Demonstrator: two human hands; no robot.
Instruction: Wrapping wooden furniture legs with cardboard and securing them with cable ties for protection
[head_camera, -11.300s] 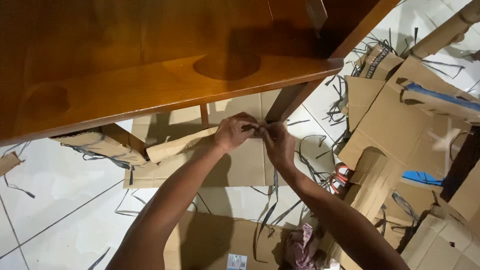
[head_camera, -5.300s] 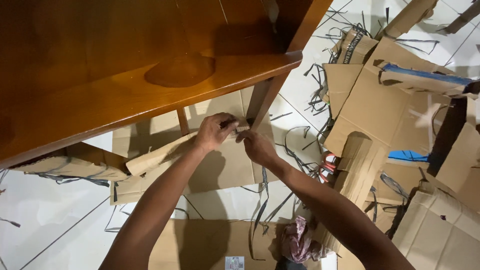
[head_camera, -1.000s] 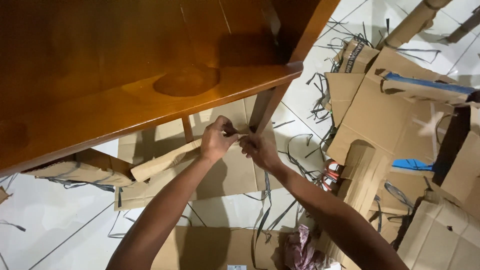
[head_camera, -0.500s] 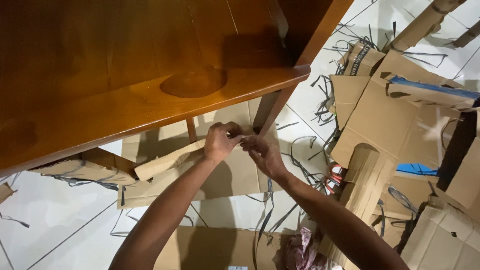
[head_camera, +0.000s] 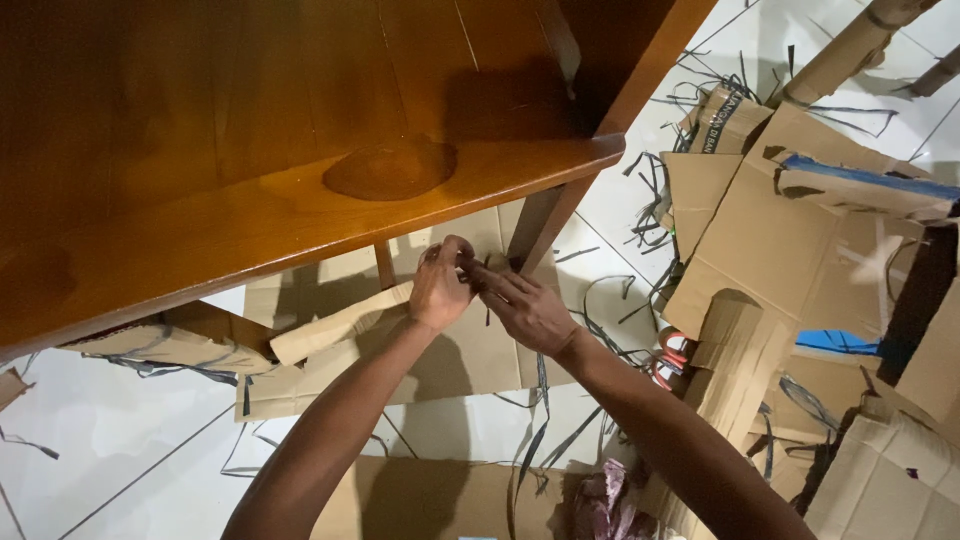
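A: What are the hands working on?

B: A rolled cardboard piece (head_camera: 335, 322). It is lying on a flat cardboard sheet (head_camera: 470, 340) on the floor, running away to the left of the fingers, with its near end right at them.

A: And the fingers?

B: The left hand (head_camera: 440, 285) is curling over that end, its fingers pinching something small there; what exactly, I cannot tell. The right hand (head_camera: 528, 310) is touching the left, its fingers reaching into the same spot and pinching too. A thin dark strap (head_camera: 488, 300) is hanging just below where they are meeting.

A: What is sitting around them?

B: A chair leg (head_camera: 540, 225) is standing just beyond the fingers, slightly to their right, and the wooden seat (head_camera: 300, 190) is spreading above and to their left. More dark straps (head_camera: 540, 420) are trailing on the white floor (head_camera: 120, 440) below the right wrist. Well to the right of the fingers, cardboard boxes (head_camera: 760, 230) are piling up, one carrying a blue strip (head_camera: 870, 180). Something red (head_camera: 665, 362) is showing beside an upright cardboard roll (head_camera: 735, 350). A crumpled cloth (head_camera: 605, 500) is lying near the right forearm, low down.
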